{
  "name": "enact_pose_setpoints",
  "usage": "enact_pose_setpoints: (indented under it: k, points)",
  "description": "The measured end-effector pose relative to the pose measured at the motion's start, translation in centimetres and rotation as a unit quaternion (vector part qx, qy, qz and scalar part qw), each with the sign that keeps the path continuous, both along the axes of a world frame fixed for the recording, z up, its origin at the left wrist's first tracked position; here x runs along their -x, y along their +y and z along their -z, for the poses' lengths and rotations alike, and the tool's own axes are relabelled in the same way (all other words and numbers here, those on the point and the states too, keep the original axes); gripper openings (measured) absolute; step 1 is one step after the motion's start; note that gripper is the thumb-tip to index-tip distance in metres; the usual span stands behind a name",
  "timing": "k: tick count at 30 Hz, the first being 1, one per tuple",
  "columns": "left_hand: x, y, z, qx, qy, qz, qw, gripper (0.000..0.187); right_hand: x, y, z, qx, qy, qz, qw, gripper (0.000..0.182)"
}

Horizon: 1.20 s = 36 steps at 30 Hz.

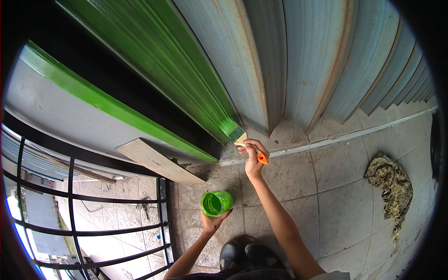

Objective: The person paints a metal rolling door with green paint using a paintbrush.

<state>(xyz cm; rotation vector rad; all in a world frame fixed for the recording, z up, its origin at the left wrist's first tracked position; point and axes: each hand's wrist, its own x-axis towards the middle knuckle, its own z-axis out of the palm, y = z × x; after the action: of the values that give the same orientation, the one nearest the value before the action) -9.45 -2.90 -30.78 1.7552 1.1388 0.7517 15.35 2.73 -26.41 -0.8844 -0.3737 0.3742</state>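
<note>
On the left I had the black bars (71,186) of a grille, and beside them a board (161,162) lying aslant by the foot of a green-edged panel (116,105). I could not tell whether the board was propped up or lying flat. Next came the jar (225,199), coated with green paint and near the middle of my view, with its mouth turned up towards my camera. The left hand (215,221) was wrapped round it from the near side, I judged to keep it level and within easy reach of the brush.

Beyond the jar, a green strip (158,60) ran from the far left down to the floor (284,224). At its near, lower end I found the brush (240,137), its bristles against the green face. The right hand (254,156) was clamped on the handle, fingers close to the bristle end, probably for control in that low corner. The bristles pointed far and left; the orange handle end pointed near and right. The brush's long axis thus lay slantwise, roughly in line with the strip.

The shoes (232,256) stood at the near edge, just right of the jar. Further right, bare grey strips (317,56) with rusty edges lined the far side, and a crumpled rag (394,182) lay on the tiles, well apart from both hands.
</note>
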Motion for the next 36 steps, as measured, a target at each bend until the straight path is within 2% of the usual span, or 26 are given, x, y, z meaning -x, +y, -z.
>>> enact_pose_setpoints:
  k: [2,4,7,11,13,14,16,18,20,23,26,30,32,33,36]
  points:
    - [0.0,0.1,0.1,-0.013,0.028,0.002,1.0,0.062,0.1,-0.2,1.6,0.066,0.017,0.014,0.998,0.011]
    - [0.0,0.1,0.2,-0.021,0.022,-0.002,1.0,0.062,0.2,-0.2,0.9,0.067,0.056,0.011,0.996,0.011]
    - [0.1,0.1,0.4,-0.008,0.021,-0.003,1.0,0.062,0.0,0.9,-2.7,0.018,0.072,-0.004,0.997,0.011]
    - [0.5,0.0,1.7,0.025,-0.02,-0.015,0.999,0.062,-0.4,0.4,-10.1,-0.098,0.025,-0.01,0.995,0.012]
    - [0.8,0.3,2.1,0.024,-0.006,-0.004,1.0,0.062,-0.5,-0.1,-12.2,-0.161,-0.011,-0.002,0.987,0.012]
    - [1.0,0.3,2.4,0.022,0.002,0.0,1.0,0.063,-0.6,0.1,-11.9,-0.153,-0.022,-0.011,0.988,0.012]
    - [0.9,-0.1,2.2,0.129,-0.073,-0.035,0.988,0.063,-0.5,0.8,-10.4,-0.133,-0.042,-0.028,0.99,0.013]
    - [0.3,-0.1,1.7,0.111,-0.076,-0.038,0.99,0.062,-0.1,1.0,-7.5,-0.114,-0.01,-0.026,0.993,0.014]
    - [-0.3,0.0,0.2,-0.03,0.001,-0.012,0.999,0.062,0.5,-0.2,-4.6,-0.06,-0.003,-0.022,0.998,0.013]
    - [-0.4,0.0,-1.0,-0.034,0.05,0.003,0.998,0.062,1.3,-1.2,0.5,0.054,0.066,-0.028,0.996,0.011]
    - [-0.6,0.0,-1.3,-0.051,0.045,0.0,0.998,0.063,0.9,-0.2,-0.9,0.024,0.078,-0.02,0.996,0.01]
    - [0.6,0.4,1.7,-0.001,0.011,0.002,1.0,0.063,-0.4,0.7,-11.0,-0.042,0.028,-0.019,0.999,0.012]
    - [0.6,0.2,1.5,0.006,-0.003,0.0,1.0,0.063,-1.4,0.0,-14.4,-0.121,-0.061,0.005,0.991,0.015]
    - [0.6,0.2,1.6,0.007,0.002,-0.001,1.0,0.063,-1.7,0.0,-15.1,-0.161,-0.106,0.016,0.981,0.016]
    - [0.8,0.1,1.7,0.002,0.01,-0.005,1.0,0.064,-2.6,0.3,-13.4,-0.112,-0.114,-0.023,0.987,0.017]
